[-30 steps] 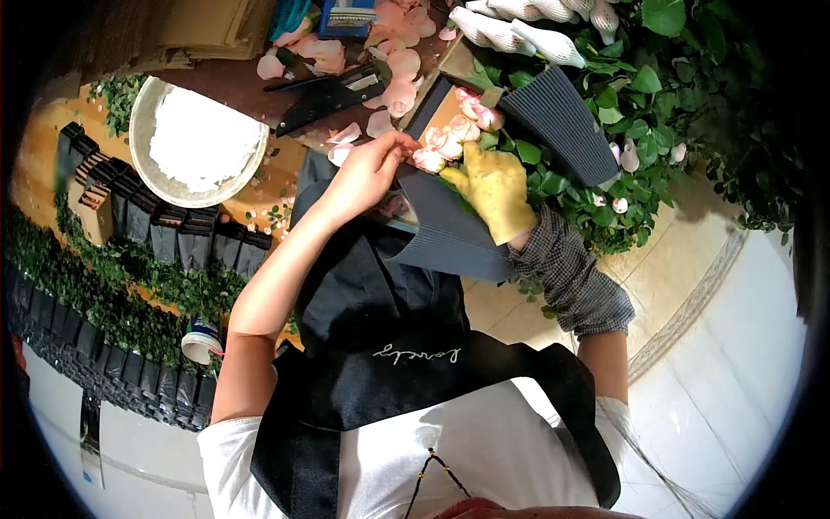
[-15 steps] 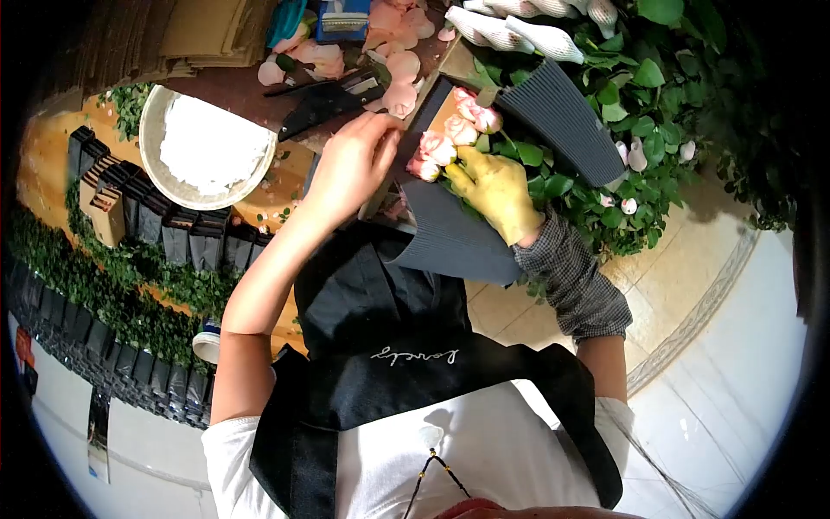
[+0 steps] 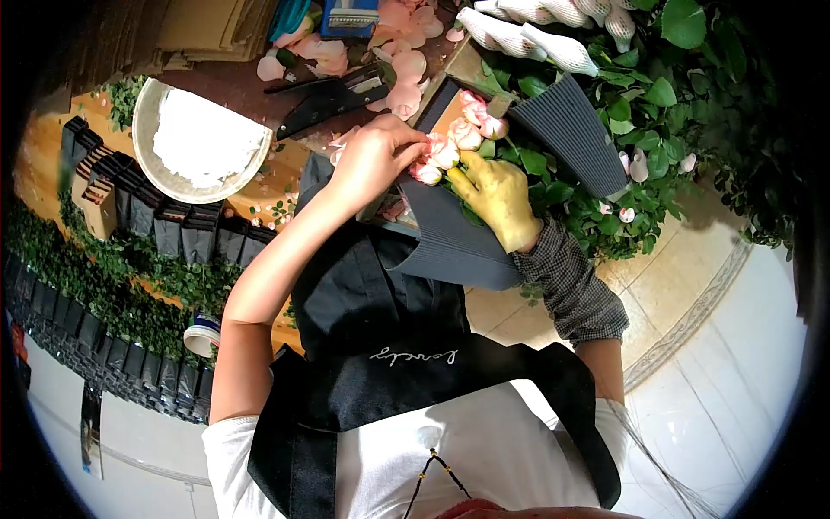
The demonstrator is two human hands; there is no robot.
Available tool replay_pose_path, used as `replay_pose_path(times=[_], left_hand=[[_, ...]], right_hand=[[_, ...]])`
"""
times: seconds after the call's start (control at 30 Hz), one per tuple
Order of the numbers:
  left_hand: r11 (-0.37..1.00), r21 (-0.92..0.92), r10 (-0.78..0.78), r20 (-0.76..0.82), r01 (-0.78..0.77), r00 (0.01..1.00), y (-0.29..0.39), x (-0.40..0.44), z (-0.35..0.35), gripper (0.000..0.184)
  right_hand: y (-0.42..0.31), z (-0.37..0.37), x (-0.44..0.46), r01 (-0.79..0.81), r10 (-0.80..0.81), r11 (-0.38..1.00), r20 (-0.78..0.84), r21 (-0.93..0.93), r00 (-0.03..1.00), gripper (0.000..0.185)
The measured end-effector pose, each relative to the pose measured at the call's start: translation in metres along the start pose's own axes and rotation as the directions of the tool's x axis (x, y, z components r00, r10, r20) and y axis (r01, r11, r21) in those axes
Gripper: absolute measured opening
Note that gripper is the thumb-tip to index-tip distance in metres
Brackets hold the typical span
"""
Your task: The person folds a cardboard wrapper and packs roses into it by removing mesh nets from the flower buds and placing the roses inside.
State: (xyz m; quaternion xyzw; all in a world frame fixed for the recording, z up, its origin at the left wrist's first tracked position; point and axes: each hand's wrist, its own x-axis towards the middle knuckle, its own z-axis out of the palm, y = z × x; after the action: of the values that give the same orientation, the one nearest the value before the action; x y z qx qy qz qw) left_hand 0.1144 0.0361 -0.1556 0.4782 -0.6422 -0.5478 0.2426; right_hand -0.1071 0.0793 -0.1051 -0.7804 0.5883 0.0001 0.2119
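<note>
Several pink roses (image 3: 465, 134) lie in a row against a brown cardboard strip in a dark-edged holder between two grey ribbed panels. My left hand (image 3: 378, 157) is bare; its thumb and forefinger are closed at the edge of the nearest pink rose (image 3: 442, 151). Whether a single petal is between the fingertips cannot be made out. My right hand (image 3: 497, 197), in a yellow glove, is closed around the stems just below the rose heads. Green leaves stick out past its fingers. The near grey ribbed panel (image 3: 458, 238) lies below the gloved hand.
Black cutters (image 3: 333, 102) and loose pink petals (image 3: 405, 65) lie on the table, beside a round tub (image 3: 145, 164) of white material. Cardboard sheets (image 3: 194, 26) are stacked at upper left. Net-sleeved roses (image 3: 527, 39) and leafy stems (image 3: 666, 112) are at upper right.
My left hand has moved right, and its fingertips now touch the nearest rose. My right hand keeps its hold on the stems. The view has shifted slightly.
</note>
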Motion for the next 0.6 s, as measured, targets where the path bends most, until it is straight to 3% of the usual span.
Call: replay_pose_path(times=[0.07,0.37,0.47,0.57,0.6], left_hand=[[1.0,-0.002,0.011,0.007,-0.011,1.0,0.001,0.001,0.001,0.015],[0.928,0.305,0.229,-0.017,-0.213,0.973,0.012,0.008,-0.001,0.012],[0.927,0.373,0.062,-0.213,0.022,0.975,0.016,0.009,-0.011,0.021],[0.926,0.352,-0.136,-0.028,0.137,0.99,0.054,0.005,-0.033,0.032],[0.983,0.142,-0.127,0.055,0.118,0.99,0.074,0.004,-0.035,0.03]], right_hand=[[-0.001,0.0,0.001,-0.004,0.004,1.0,-0.009,0.009,1.0,0.022],[0.001,0.003,-0.002,-0.038,0.038,0.999,0.008,-0.018,0.999,0.023],[0.001,0.001,-0.001,-0.031,0.031,0.999,0.008,-0.018,0.999,0.023],[0.001,0.002,-0.001,-0.033,0.034,0.999,0.033,-0.029,0.999,0.021],[0.001,0.002,-0.002,-0.043,0.046,0.998,0.072,-0.047,0.996,0.02]])
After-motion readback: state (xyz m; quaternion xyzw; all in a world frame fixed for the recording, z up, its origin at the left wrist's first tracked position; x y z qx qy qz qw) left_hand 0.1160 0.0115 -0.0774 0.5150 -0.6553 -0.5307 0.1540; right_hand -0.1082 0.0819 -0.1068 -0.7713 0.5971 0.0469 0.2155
